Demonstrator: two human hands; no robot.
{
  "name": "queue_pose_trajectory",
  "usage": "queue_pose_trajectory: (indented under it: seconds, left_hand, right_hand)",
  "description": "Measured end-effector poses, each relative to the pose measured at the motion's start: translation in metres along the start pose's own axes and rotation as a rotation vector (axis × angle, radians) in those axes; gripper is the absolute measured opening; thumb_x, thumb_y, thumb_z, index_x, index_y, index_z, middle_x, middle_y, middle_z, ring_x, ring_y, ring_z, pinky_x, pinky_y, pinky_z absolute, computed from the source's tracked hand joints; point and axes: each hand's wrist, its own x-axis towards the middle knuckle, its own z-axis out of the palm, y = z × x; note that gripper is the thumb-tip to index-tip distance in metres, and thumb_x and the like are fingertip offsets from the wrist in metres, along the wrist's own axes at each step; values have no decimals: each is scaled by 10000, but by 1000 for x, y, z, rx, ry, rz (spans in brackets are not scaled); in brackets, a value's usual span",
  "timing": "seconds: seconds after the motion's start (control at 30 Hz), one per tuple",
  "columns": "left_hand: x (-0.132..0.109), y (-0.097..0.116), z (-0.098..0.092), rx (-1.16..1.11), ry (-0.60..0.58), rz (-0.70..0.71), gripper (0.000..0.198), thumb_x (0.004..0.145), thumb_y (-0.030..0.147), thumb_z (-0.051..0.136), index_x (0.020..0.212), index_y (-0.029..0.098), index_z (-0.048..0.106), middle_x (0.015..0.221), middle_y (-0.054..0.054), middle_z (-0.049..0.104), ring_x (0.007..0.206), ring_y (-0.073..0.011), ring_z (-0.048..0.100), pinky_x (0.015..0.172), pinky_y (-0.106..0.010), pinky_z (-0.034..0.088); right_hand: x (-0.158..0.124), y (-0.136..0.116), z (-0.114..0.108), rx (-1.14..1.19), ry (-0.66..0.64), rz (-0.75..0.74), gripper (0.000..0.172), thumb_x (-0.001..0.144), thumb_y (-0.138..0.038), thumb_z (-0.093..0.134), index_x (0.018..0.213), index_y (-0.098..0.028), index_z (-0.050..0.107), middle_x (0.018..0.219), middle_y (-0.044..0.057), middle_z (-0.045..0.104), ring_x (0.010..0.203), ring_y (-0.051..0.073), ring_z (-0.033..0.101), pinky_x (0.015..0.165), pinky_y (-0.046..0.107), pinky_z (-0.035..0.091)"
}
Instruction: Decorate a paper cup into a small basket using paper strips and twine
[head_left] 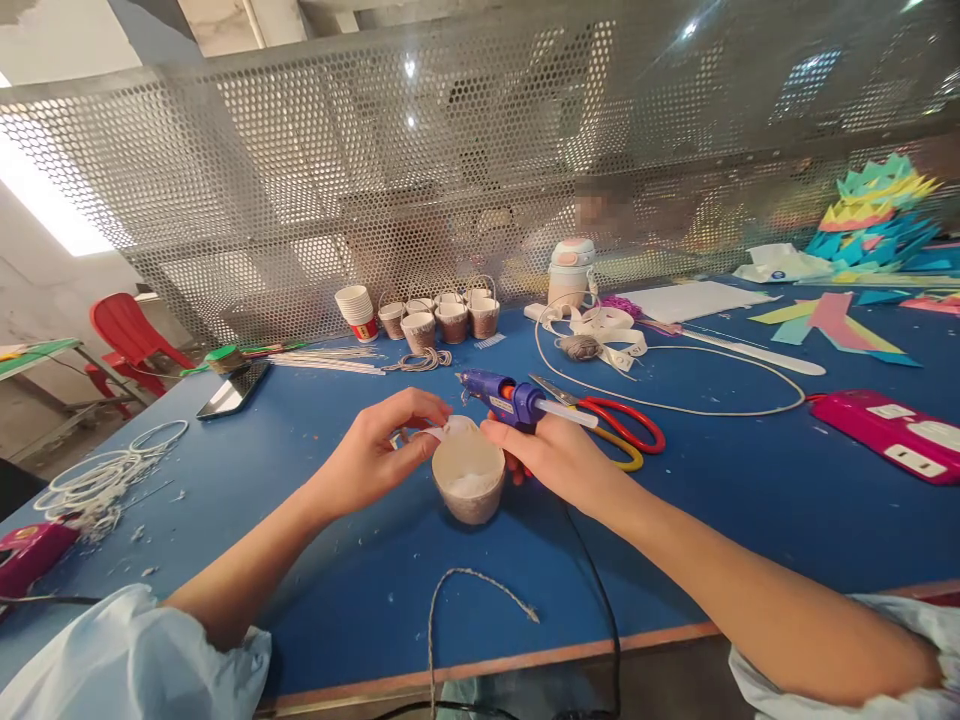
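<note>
A paper cup [469, 480] wrapped in twine sits tilted toward me at the middle of the blue table [337, 590]. My left hand [379, 452] is closed on its left rim, with the fingertips pinching a pale strip at the top edge. My right hand [553, 458] grips a blue glue gun [504, 396]. Its nozzle points left, just above the cup's far rim. The gun's black cord [600, 600] runs back over the table's front edge.
Red-handled scissors [626, 428] lie right behind the gun. A loose twine end [480, 585] lies near the front edge. Several twine-wrapped cups [442, 318] and stacked paper cups [357, 310] stand at the back, before a perforated metal screen [450, 180]. A phone [234, 388] lies left.
</note>
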Motion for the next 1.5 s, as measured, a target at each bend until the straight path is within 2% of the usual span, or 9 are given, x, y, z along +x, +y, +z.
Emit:
queue_pose_trajectory:
  seconds: [0.17,0.37,0.57,0.73,0.83,1.07,1.2,1.33,1.5]
  left_hand:
    - [8,-8,9,-205,-67,-124,32,831,162,512,853,182,525,1142,-99,654,1009,-190,606,838,-317,483]
    - [21,-4,12,-123,-126,-148,199,773,135,533,957,175,597,1006,-54,649,899,-165,594,755,-282,472]
    - [34,-1,9,-162,-250,-230,133,761,226,588,860,162,650,911,-48,670,833,-169,597,740,-295,472]
    - [40,1,7,-247,-281,-411,168,736,299,626,817,158,664,792,-31,669,724,-156,583,633,-274,429]
    - [43,2,7,-282,-287,-453,162,712,301,649,785,157,659,724,1,630,651,-125,536,585,-252,388]
    - [43,8,6,-253,-279,-486,149,712,304,640,733,157,639,662,22,589,598,-109,493,544,-236,360]
    - [40,8,5,-323,-273,-515,89,699,245,621,726,161,638,637,31,583,571,-108,506,533,-238,377]
    - [33,2,1,-433,-270,-498,124,733,245,616,796,160,681,724,4,636,614,-113,546,575,-248,440]
    - [22,-8,-7,-484,-234,-444,265,758,201,598,1006,207,693,1087,-47,669,928,-191,626,718,-292,534]
  right_hand:
    - [-1,-3,-2,14,29,5,244,843,-425,572,766,-198,526,527,-57,509,459,126,510,470,267,446]
    - [-5,-13,-9,-63,98,5,267,855,-446,571,777,-193,538,513,-46,537,486,130,545,508,262,424]
    - [-13,-18,-27,5,113,-33,334,870,-497,564,770,-180,603,481,-35,530,439,121,516,470,265,395]
    - [-38,-28,-49,47,-2,-24,319,847,-498,586,719,-207,620,522,-20,538,366,103,455,380,269,329]
    - [-50,-33,-57,-98,-89,-3,268,807,-479,639,727,-224,641,524,-14,538,389,113,447,393,279,344]
    - [-39,-50,-44,-521,-346,-61,129,839,-284,582,728,-230,546,580,-41,485,495,108,384,448,246,299]
    - [-29,-53,-35,-719,-387,-161,120,798,-218,595,698,-222,528,592,-25,551,530,128,432,491,262,278]
    - [-27,-51,-30,-782,-403,-154,107,820,-210,570,720,-226,535,634,-13,604,560,145,494,519,265,294]
    - [-31,-45,-29,-801,-384,-135,69,815,-229,599,758,-237,561,678,-16,634,626,169,543,547,268,314]
